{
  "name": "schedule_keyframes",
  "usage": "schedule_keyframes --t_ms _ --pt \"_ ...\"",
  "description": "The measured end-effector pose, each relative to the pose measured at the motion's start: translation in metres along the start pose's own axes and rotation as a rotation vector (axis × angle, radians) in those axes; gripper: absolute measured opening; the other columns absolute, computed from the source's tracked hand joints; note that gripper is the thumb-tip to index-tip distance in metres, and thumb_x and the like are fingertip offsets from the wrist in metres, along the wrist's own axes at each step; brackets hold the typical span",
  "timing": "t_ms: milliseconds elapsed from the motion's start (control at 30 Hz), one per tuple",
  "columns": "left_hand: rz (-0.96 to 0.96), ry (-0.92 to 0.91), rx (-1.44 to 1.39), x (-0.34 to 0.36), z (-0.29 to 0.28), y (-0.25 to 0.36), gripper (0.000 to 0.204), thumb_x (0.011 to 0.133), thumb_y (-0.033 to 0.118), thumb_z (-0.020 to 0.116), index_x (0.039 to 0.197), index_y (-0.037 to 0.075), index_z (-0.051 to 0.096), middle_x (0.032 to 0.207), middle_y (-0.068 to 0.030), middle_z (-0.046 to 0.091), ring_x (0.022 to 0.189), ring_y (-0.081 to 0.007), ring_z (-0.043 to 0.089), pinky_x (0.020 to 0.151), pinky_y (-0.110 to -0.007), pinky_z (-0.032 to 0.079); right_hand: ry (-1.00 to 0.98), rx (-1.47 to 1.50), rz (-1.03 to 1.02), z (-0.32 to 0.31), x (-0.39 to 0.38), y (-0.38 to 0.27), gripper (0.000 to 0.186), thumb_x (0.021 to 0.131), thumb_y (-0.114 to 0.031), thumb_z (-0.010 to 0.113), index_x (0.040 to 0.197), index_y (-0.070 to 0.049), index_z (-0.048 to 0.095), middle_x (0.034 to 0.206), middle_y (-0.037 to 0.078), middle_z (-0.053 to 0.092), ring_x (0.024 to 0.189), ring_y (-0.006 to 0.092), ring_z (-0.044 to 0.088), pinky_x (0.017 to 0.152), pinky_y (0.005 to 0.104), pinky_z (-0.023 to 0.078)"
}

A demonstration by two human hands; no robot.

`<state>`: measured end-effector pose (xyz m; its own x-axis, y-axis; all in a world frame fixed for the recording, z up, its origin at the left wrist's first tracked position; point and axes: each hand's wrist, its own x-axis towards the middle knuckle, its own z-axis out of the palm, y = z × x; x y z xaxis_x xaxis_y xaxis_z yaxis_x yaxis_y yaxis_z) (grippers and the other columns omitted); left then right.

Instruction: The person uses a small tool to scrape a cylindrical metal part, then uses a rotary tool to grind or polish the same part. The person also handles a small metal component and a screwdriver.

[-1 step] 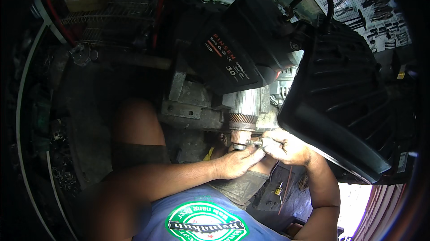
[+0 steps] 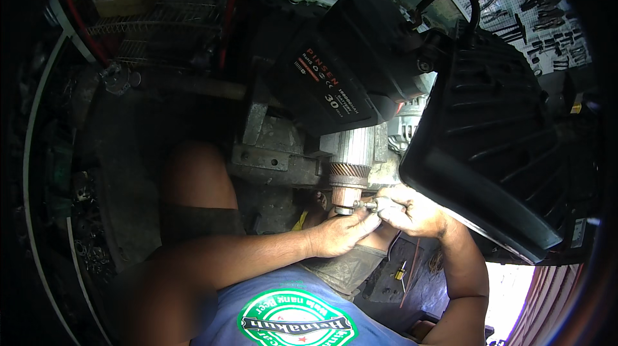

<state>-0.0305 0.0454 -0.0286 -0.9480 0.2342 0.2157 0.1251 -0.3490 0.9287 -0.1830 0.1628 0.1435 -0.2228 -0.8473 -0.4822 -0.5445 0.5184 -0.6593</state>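
A motor armature [image 2: 349, 153] stretches toward me from under a dark box. Its copper commutator [image 2: 346, 196] and a ring-shaped bearing [image 2: 344, 211] are at the near end. Just below the bearing is my left hand [image 2: 341, 235], closed, its thumb and fingertips meeting my other hand; what they pinch is hidden. My right hand [image 2: 415, 212] is closed around a small silver metal piece with a stepped, rod-like end [image 2: 367, 204]. That end points left, close beside the bearing; I cannot tell whether they touch.
A black box with printed marks [image 2: 341, 82] and a black ribbed casing [image 2: 489, 140] hang over the work. Left of the armature is a heavy metal block [image 2: 270, 158]. A yellow-handled screwdriver [image 2: 400, 272] lies low right. Tools cover a white pegboard [image 2: 508, 5]; wire shelves [image 2: 148, 18] stand far left.
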Motion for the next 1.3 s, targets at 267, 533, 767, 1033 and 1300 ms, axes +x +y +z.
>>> schedule_keyframes --t_ms 267,533,767,1033,1300 --pt "-0.049 -0.003 -0.031 0.001 -0.003 0.002 0.056 0.118 0.047 0.041 0.156 0.005 0.044 0.088 0.0009 0.054 0.080 -0.0098 0.050 0.077 -0.030 0.049 0.046 -0.053 0.019 0.002 0.002 -0.013 0.018 0.102 -0.013 0.066 0.115 -0.002 0.073 0.097 0.010 0.070 0.090 0.0240 0.065 0.085 0.0386 0.053" --pt "-0.030 0.029 -0.019 0.000 -0.003 0.006 0.055 0.118 0.046 0.041 0.152 0.003 0.046 0.091 -0.0001 0.056 0.082 -0.0098 0.051 0.079 -0.030 0.049 -0.012 0.057 0.033 0.000 0.005 -0.009 0.021 0.104 -0.012 0.065 0.120 -0.002 0.074 0.100 0.010 0.072 0.093 0.0223 0.067 0.087 0.0366 0.054" --pt "-0.091 0.017 -0.072 0.001 -0.004 0.009 0.060 0.118 0.048 0.042 0.159 0.004 0.040 0.092 0.0003 0.054 0.081 -0.0100 0.050 0.077 -0.030 0.049 0.064 -0.260 -0.041 -0.003 0.000 -0.012 0.018 0.103 -0.011 0.067 0.116 -0.001 0.075 0.097 0.010 0.071 0.090 0.0246 0.067 0.085 0.0372 0.054" --pt "-0.013 0.044 -0.116 0.003 -0.004 0.012 0.064 0.118 0.049 0.043 0.164 0.006 0.035 0.094 0.0027 0.053 0.083 -0.0072 0.048 0.074 -0.027 0.047 0.067 -0.083 -0.080 -0.009 0.016 -0.023 0.012 0.103 -0.011 0.066 0.105 -0.002 0.074 0.084 0.011 0.068 0.077 0.0268 0.067 0.072 0.0396 0.053" --pt "0.089 0.088 -0.075 0.004 -0.003 0.025 0.054 0.119 0.040 0.043 0.161 0.006 0.040 0.101 0.0029 0.052 0.085 -0.0069 0.047 0.079 -0.026 0.046 0.068 -0.051 0.025 0.003 -0.011 0.000 0.028 0.104 -0.013 0.065 0.129 -0.001 0.066 0.122 0.014 0.068 0.112 0.0230 0.065 0.103 0.0382 0.050"
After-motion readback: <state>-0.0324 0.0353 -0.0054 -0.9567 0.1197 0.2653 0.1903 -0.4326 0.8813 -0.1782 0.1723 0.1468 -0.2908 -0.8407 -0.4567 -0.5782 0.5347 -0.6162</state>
